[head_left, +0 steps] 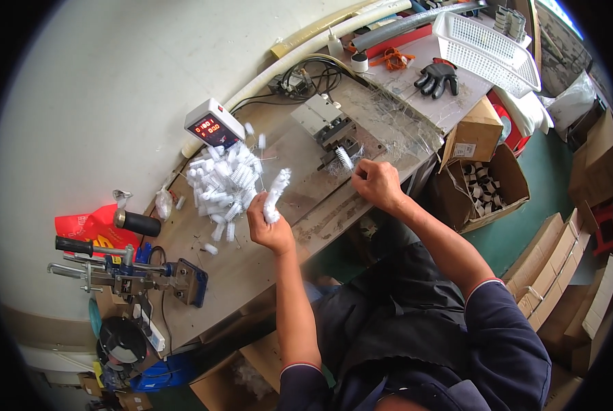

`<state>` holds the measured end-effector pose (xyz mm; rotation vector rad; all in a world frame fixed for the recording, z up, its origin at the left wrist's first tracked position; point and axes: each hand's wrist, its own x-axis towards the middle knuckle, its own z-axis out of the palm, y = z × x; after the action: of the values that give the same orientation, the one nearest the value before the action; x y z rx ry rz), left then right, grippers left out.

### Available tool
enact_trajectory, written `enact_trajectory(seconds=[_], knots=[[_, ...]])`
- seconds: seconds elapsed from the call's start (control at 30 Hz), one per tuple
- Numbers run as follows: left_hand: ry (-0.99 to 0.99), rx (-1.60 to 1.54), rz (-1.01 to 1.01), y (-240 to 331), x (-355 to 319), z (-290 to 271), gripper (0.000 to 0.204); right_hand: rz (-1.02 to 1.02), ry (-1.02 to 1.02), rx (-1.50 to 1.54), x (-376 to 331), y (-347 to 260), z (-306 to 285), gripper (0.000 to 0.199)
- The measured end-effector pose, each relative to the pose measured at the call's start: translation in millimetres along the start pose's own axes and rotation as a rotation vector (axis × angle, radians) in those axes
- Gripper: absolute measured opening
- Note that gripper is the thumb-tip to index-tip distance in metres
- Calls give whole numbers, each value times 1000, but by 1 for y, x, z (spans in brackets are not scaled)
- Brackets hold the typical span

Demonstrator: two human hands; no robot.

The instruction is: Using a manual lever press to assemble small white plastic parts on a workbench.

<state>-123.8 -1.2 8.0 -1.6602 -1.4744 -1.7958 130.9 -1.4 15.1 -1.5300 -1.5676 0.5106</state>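
My left hand (271, 229) is closed around a bundle of small white bristle brushes (277, 192), which stick up past the fingers. Just beyond it lies a heap of similar white brushes (228, 177) on the workbench (299, 236). My right hand (378, 183) is closed with the fingers curled, beside a small metal machine (326, 123). A single white spiral brush (344, 158) stands out from the machine's near side, close to those fingertips. What the right fingers pinch, if anything, is too small to make out.
A counter box with red digits (214, 125) stands behind the heap. At left is a lever clamp tool (125, 270). A black glove (438, 79) and a white plastic basket (488, 55) lie at back right. An open carton (488, 188) stands beside the bench, right.
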Motion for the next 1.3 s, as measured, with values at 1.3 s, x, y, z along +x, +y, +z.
enact_trajectory(seconds=[1.3], knots=[[-248,-45,-230,-5,-1,3,19,201,1,-64,25,-8,5,21]])
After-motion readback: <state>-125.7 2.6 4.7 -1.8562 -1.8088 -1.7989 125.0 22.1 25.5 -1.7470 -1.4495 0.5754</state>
